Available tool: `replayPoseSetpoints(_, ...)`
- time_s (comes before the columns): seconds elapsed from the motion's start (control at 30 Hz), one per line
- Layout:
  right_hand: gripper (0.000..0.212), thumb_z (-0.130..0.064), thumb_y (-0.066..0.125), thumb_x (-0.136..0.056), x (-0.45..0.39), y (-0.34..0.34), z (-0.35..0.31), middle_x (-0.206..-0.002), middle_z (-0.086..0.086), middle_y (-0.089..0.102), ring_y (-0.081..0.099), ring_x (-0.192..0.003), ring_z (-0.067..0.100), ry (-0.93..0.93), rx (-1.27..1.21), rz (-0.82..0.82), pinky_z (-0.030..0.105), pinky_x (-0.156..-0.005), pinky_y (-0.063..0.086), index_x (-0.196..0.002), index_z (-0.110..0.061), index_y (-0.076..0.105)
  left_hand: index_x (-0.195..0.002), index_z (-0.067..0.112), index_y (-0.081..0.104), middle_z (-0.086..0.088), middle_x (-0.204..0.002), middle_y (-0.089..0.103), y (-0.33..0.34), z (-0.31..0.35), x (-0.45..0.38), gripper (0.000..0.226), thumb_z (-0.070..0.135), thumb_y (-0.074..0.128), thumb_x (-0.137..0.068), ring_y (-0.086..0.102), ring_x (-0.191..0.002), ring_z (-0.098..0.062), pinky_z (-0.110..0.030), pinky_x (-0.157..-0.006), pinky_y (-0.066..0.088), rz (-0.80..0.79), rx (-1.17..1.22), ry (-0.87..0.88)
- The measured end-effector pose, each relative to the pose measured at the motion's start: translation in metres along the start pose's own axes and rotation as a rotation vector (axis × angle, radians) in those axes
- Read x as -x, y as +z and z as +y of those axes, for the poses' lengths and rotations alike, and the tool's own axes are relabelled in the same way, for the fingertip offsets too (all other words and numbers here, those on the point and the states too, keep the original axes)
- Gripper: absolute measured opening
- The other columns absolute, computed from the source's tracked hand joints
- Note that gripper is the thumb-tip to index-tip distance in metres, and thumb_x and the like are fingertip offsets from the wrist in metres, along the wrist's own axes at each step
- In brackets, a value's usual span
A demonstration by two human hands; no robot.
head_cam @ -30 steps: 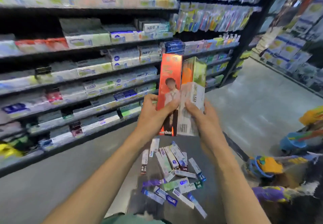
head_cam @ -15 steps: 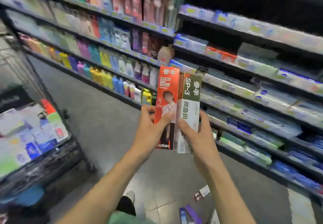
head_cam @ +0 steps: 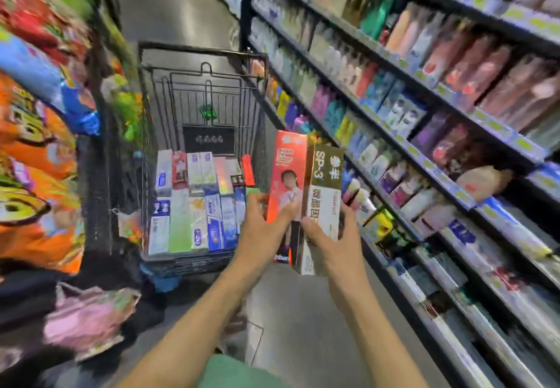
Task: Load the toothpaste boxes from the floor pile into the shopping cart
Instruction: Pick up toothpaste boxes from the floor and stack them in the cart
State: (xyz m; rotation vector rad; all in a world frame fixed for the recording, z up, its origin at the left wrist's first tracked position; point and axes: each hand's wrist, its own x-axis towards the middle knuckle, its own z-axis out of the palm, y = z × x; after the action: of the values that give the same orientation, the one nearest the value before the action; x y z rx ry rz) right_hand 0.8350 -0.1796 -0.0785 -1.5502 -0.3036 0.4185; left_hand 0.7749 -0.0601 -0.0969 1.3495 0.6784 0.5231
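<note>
Both my hands hold toothpaste boxes upright in front of me. My left hand grips a red box printed with a person's picture. My right hand grips a gold and white box marked SP-3, pressed against the red one. A black wire shopping cart stands just to the left of the boxes, its floor covered with several toothpaste boxes laid in rows. The floor pile is out of view.
Shelves of bottles and boxed goods run along the right side of the aisle. Blurred colourful packets crowd the left, with pink bags lower down. Grey floor shows below my arms.
My view has swung left from the floor pile and shelves to the cart, which now stands straight ahead. Both hands keep the same two boxes upright throughout.
</note>
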Motion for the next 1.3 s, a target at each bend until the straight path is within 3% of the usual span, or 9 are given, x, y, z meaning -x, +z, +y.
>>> replayPoseSetpoints(0.13, 0.072, -0.033, 0.082, -0.07, -0.043, 0.056, 0.012, -0.118, 0.001, 0.071, 0.071, -0.102, 0.012, 0.048, 0.045, -0.057, 0.023, -0.08, 0.057, -0.133, -0.023, 0.049, -0.106, 0.032, 0.051, -0.002, -0.102, 0.075, -0.048, -0.009, -0.05, 0.048, 0.059, 0.072, -0.073, 0.073, -0.091, -0.02, -0.042, -0.08, 0.057, 0.048, 0.042, -0.071)
replayPoseSetpoints(0.33, 0.059, -0.019, 0.08, -0.085, -0.109, 0.105, 0.033, -0.115, -0.004, 0.07, 0.071, -0.096, 0.005, 0.133, 0.094, -0.151, 0.021, -0.074, 0.057, -0.133, -0.019, 0.047, -0.121, 0.026, 0.054, 0.002, -0.112, 0.074, -0.078, -0.03, -0.119, 0.072, 0.068, 0.078, -0.068, 0.072, -0.102, -0.016, -0.048, -0.092, 0.057, 0.158, 0.059, -0.136)
replayPoseSetpoints(0.53, 0.053, -0.022, 0.077, -0.087, -0.198, 0.13, 0.058, -0.114, -0.009, 0.066, 0.069, -0.089, -0.004, 0.224, 0.135, -0.217, 0.017, -0.075, 0.054, -0.131, -0.025, 0.047, -0.126, 0.025, 0.046, 0.011, -0.113, 0.067, -0.082, -0.045, -0.192, 0.054, 0.039, 0.079, -0.086, 0.065, -0.1, -0.002, -0.014, -0.073, 0.045, 0.24, -0.037, -0.178)
replayPoseSetpoints(0.67, 0.052, -0.025, 0.076, -0.089, -0.26, 0.136, 0.078, -0.111, -0.011, 0.068, 0.068, -0.087, -0.006, 0.287, 0.141, -0.264, 0.02, -0.078, 0.053, -0.131, -0.023, 0.047, -0.135, 0.025, 0.045, 0.011, -0.117, 0.067, -0.076, -0.054, -0.247, 0.069, 0.051, 0.079, -0.081, 0.064, -0.106, -0.009, -0.024, -0.084, 0.048, 0.29, -0.14, -0.233)
replayPoseSetpoints(0.8, 0.048, -0.016, 0.075, -0.089, -0.315, 0.144, 0.096, -0.108, -0.011, 0.066, 0.065, -0.081, -0.013, 0.315, 0.16, -0.32, 0.007, -0.068, 0.049, -0.127, -0.022, 0.047, -0.119, 0.025, 0.054, 0.013, -0.104, 0.067, -0.069, -0.059, -0.294, 0.046, 0.041, 0.079, -0.085, 0.063, -0.093, -0.001, -0.007, -0.066, 0.043, 0.388, -0.231, -0.302)
replayPoseSetpoints(0.97, 0.047, -0.014, 0.074, -0.09, -0.364, 0.164, 0.122, -0.117, -0.004, 0.069, 0.069, -0.097, 0.003, 0.423, 0.143, -0.359, 0.022, -0.084, 0.054, -0.129, -0.023, 0.048, -0.109, 0.029, 0.063, 0.01, -0.102, 0.072, -0.074, -0.077, -0.345, 0.041, 0.055, 0.076, -0.08, 0.069, -0.094, -0.011, -0.03, -0.083, 0.054, 0.446, -0.306, -0.393)
replayPoseSetpoints(1.1, 0.048, -0.015, 0.075, -0.09, -0.393, 0.184, 0.139, -0.119, -0.002, 0.069, 0.069, -0.103, 0.01, 0.48, 0.158, -0.335, 0.034, -0.094, 0.056, -0.128, -0.025, 0.049, -0.094, 0.024, 0.065, 0.006, -0.089, 0.071, -0.081, -0.085, -0.38, 0.017, 0.039, 0.073, -0.09, 0.064, -0.08, -0.006, -0.025, -0.067, 0.046, 0.475, -0.415, -0.368)
replayPoseSetpoints(1.2, 0.057, -0.017, 0.081, -0.085, -0.416, 0.201, 0.158, -0.119, 0.002, 0.069, 0.069, -0.105, 0.016, 0.476, 0.216, -0.31, 0.038, -0.096, 0.056, -0.132, -0.021, 0.05, -0.083, 0.024, 0.06, 0.006, -0.079, 0.065, -0.089, -0.102, -0.407, 0.026, 0.047, 0.071, -0.089, 0.061, -0.072, -0.009, -0.028, -0.061, 0.041, 0.445, -0.486, -0.37)
replayPoseSetpoints(1.3, 0.052, -0.013, 0.077, -0.087, -0.433, 0.214, 0.184, -0.117, 0.003, 0.07, 0.069, -0.102, 0.017, 0.487, 0.215, -0.248, 0.035, -0.094, 0.056, -0.132, -0.015, 0.051, -0.077, 0.025, 0.046, 0.009, -0.071, 0.052, -0.105, -0.131, -0.43, 0.035, 0.049, 0.068, -0.089, 0.049, -0.064, -0.012, -0.031, -0.058, 0.034, 0.412, -0.591, -0.421)
